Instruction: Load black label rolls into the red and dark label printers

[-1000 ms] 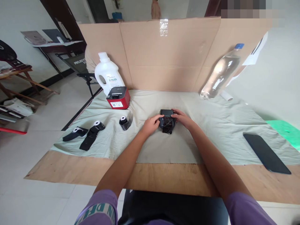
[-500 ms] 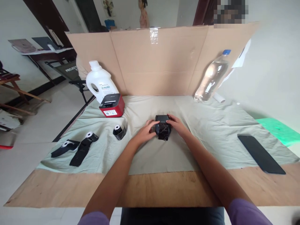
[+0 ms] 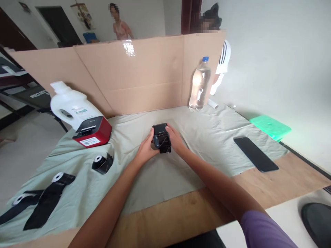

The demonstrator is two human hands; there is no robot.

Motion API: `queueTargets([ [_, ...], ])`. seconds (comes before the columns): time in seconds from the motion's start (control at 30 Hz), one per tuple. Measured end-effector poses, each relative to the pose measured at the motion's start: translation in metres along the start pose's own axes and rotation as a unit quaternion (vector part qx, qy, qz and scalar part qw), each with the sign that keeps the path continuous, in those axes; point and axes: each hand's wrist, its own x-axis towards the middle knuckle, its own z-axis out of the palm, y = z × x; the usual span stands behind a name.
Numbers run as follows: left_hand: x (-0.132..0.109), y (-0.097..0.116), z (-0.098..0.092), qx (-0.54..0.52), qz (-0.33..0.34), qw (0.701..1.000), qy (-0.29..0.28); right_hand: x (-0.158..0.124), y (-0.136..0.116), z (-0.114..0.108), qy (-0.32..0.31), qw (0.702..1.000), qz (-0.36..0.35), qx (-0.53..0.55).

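Between my two hands is a small black portable printer (image 3: pixel 160 128), with a strip of black glossy paper (image 3: pixel 164 147) hanging from its near side. My left hand (image 3: pixel 146 147) wraps its left side, thumb along the upper edge. From the right, my right hand (image 3: pixel 176 138) grips the other side, its thumb at the top right corner. The fingers beneath are mostly hidden. Left of my hands stands a black paper roll (image 3: pixel 102 163), partly unwound. Farther left lie two more rolls with loose tails, a nearer roll (image 3: pixel 49 199) and an outer roll (image 3: pixel 22 203).
A red and black box-shaped printer (image 3: pixel 94 132) sits before a white jug (image 3: pixel 74 103) at left. A clear bottle (image 3: pixel 200 86) stands against the cardboard screen (image 3: pixel 144 72). A black phone (image 3: pixel 256 154) and a green box (image 3: pixel 270 126) are at right. Two people are behind the screen.
The view has turned right, so everything sits farther left. My hands have closed more around the printer's sides, where the fingertips lay on its top before.
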Motion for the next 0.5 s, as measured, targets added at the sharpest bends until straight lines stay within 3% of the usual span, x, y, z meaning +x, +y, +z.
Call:
queueTargets([
  [0.17, 0.095, 0.048, 0.074, -0.027, 0.020, 0.999, -0.013, 0.059, -0.013, -0.101, 0.076, 0.996, -0.038, 0.029],
  [0.3, 0.160, 0.079, 0.140, 0.040, 0.020, 0.999, -0.029, 0.094, 0.002, -0.178, 0.138, 0.989, -0.010, 0.060],
  [0.4, 0.183, 0.090, 0.174, 0.087, 0.022, 0.994, -0.063, 0.106, 0.024, -0.217, 0.172, 0.982, 0.026, 0.069],
  [0.5, 0.191, 0.092, 0.194, 0.102, 0.023, 0.992, -0.071, 0.113, 0.041, -0.239, 0.178, 0.983, 0.038, 0.038],
])
